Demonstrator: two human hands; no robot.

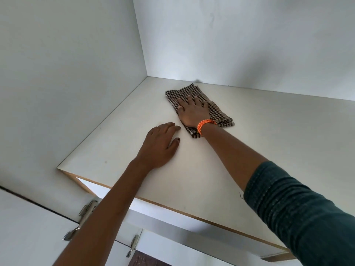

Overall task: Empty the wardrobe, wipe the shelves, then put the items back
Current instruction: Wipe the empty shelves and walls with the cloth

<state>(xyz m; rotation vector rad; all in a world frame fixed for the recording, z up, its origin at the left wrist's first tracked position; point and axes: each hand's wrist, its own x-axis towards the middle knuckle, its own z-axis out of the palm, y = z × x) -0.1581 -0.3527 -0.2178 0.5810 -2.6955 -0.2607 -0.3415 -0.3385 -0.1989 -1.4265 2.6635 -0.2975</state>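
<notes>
White laminate: pretty much everything, wardrobe walls left and far, all pale and bare as far as I can see.
Shelf point(240, 150): big white board with a wood-coloured near edge; nothing on it but the cloth and two hands.
Door hardware: metal hinges point(87, 208) at the near left, below the shelf edge.
Sleeve point(307, 217): dark teal, pushed up the right forearm.
Cloth point(217, 112): brown checked rag, lying flat toward the far left corner; long axis runs from far left to near right.
Right hand point(194, 110): flat on top of the cloth, fingers straight and a bit spread, pointing at the far-left corner, pressing, not gripping. Orange band point(205, 124) on the wrist.
Left hand point(161, 144): palm down on bare shelf just near-left of the cloth, fingers relaxed, holding nothing.
Next, I'd guess: right hand drives the wipe; unwiped board lies mostly right.
</notes>
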